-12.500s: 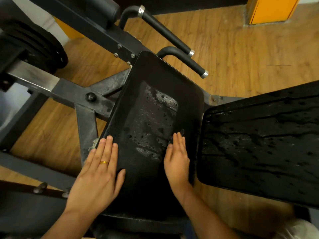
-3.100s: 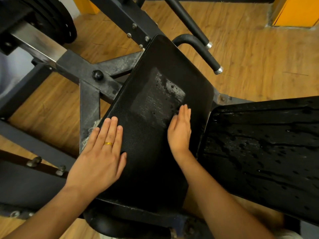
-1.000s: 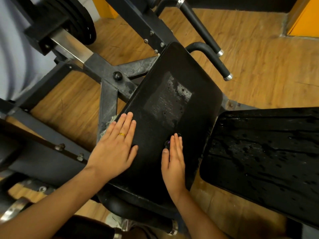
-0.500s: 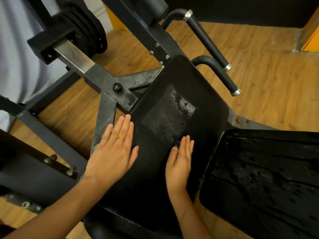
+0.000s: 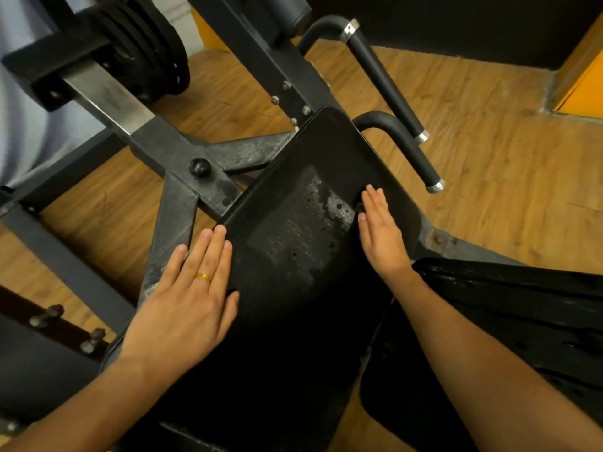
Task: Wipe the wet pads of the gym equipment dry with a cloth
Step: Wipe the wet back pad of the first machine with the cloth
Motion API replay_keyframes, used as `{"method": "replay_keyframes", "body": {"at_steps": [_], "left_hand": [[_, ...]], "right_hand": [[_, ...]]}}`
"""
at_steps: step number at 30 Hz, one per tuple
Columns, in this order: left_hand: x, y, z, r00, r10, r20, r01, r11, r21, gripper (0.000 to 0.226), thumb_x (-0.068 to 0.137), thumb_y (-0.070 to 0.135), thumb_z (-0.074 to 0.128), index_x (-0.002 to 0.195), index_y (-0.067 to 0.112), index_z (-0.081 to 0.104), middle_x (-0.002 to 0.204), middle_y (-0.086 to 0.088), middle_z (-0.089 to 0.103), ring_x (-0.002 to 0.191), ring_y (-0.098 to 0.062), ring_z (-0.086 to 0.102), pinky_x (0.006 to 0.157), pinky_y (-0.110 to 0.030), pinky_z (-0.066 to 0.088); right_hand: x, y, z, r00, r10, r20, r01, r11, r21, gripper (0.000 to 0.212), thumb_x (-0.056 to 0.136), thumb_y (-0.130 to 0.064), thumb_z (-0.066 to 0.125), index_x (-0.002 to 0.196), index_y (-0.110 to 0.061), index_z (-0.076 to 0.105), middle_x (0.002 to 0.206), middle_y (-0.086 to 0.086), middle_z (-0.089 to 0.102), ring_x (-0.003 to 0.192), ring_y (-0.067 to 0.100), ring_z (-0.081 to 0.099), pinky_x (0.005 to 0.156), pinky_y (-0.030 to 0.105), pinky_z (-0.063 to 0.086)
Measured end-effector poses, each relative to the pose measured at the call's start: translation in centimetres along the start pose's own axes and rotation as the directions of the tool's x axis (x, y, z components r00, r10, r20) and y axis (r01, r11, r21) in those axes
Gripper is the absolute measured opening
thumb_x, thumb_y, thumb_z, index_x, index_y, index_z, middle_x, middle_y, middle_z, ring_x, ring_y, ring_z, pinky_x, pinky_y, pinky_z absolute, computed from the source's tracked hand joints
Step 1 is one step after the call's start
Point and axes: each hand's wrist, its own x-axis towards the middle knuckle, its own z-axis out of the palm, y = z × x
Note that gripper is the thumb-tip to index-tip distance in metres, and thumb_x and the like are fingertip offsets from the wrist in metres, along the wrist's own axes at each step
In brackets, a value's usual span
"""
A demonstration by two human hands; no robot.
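Observation:
A tilted black pad (image 5: 293, 321) of the gym machine fills the middle, with a greyish wet patch (image 5: 300, 230) on its upper half. My left hand (image 5: 192, 298), wearing a gold ring, lies flat with straight fingers on the pad's left edge. My right hand (image 5: 378, 233) presses flat on the pad just right of the wet patch. A scrap of dark cloth (image 5: 360, 207) peeks out by its thumb; the rest is hidden under the palm. A second black pad (image 5: 522, 321) at the right glistens with water streaks.
Two black handlebars (image 5: 385, 83) with chrome ends stick out beyond the pad. The grey steel frame (image 5: 173, 223) and a stack of weight plates (image 5: 143, 57) stand at the left. A wooden floor (image 5: 489, 174) lies around and an orange panel (image 5: 584, 79) is at the far right.
My right hand has slid up the pad, away from me, to the right side of the wet patch. My left hand has stayed flat on the left edge.

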Motion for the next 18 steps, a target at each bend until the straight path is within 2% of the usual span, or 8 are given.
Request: {"method": "replay_keyframes", "body": {"at_steps": [6,12,18], "left_hand": [[0.0,0.0,-0.1,1.0,-0.001,0.029,0.001,1.0,-0.007,0.072,0.1,0.042,0.03,0.153,-0.007,0.03,0.164,-0.025,0.018,0.153,-0.037,0.02,0.122,-0.055,0.022],[0.2,0.2,-0.1,1.0,-0.006,0.019,0.006,1.0,-0.017,0.072,0.099,0.04,0.031,0.15,-0.01,0.034,0.162,-0.027,0.022,0.151,-0.038,0.025,0.119,-0.056,0.024],[0.2,0.2,-0.2,1.0,0.0,0.02,0.0,1.0,-0.009,0.072,0.099,0.04,0.031,0.151,-0.01,0.03,0.162,-0.027,0.022,0.151,-0.039,0.024,0.119,-0.057,0.024]], "right_hand": [[0.4,2.6,-0.9,0.949,-0.308,0.068,0.315,0.933,-0.172,0.053,0.108,-0.024,0.035,0.156,-0.003,0.029,0.167,0.009,0.019,0.156,0.02,0.008,0.126,0.039,0.016],[1.6,2.5,-1.2,0.907,-0.405,0.117,0.421,0.885,-0.2,0.054,0.108,-0.02,0.038,0.157,-0.002,0.026,0.167,0.01,0.018,0.156,0.026,0.008,0.125,0.048,0.02],[4.3,0.4,-1.3,0.892,-0.435,0.122,0.451,0.876,-0.173,0.053,0.109,-0.017,0.041,0.158,-0.003,0.026,0.167,0.01,0.02,0.156,0.026,0.007,0.126,0.046,0.017]]}}
